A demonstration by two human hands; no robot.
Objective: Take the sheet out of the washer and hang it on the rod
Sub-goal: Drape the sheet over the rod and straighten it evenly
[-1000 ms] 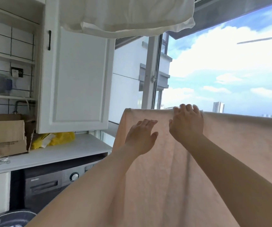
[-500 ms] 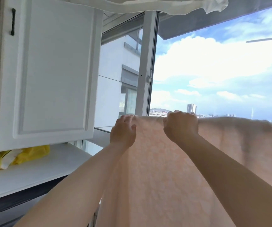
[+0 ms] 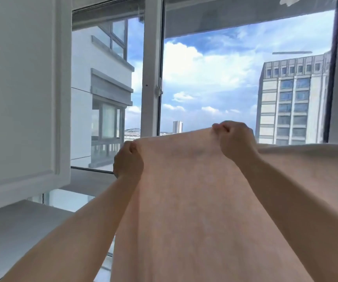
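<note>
Pink sheet (image 3: 194, 200) fills the lower centre and lower right of the frame, top edge stretched approx level across mid-frame, rest dropping straight down out of view. Looks soft, thin, limp; light comes thru the upper part near the edge, so prob. light in weight, though maybe damp, which would add drag and cling. Not fragile, not slippery, but it'll sag and bunch wherever it isn't held taut. Left hand (image 3: 128, 161) is clenched on the top left corner, fingers curled round the hem. Right hand (image 3: 234, 139) pinches the same edge further right and a bit higher, knuckles up. Best hold, I'd say, is just that: along the top hem, hands well apart, keeping tension btwn them. Right of that hand more cloth runs on to the frame edge, paler, lying flat as if draped over something; the rod itself can't be made out. Behind: window frame (image 3: 150, 78) centre, sky and a grey tower block (image 3: 292, 102) at right. White cabinet door (image 3: 19, 88) upper left, white worktop (image 3: 21, 226) lower left below it.
</note>
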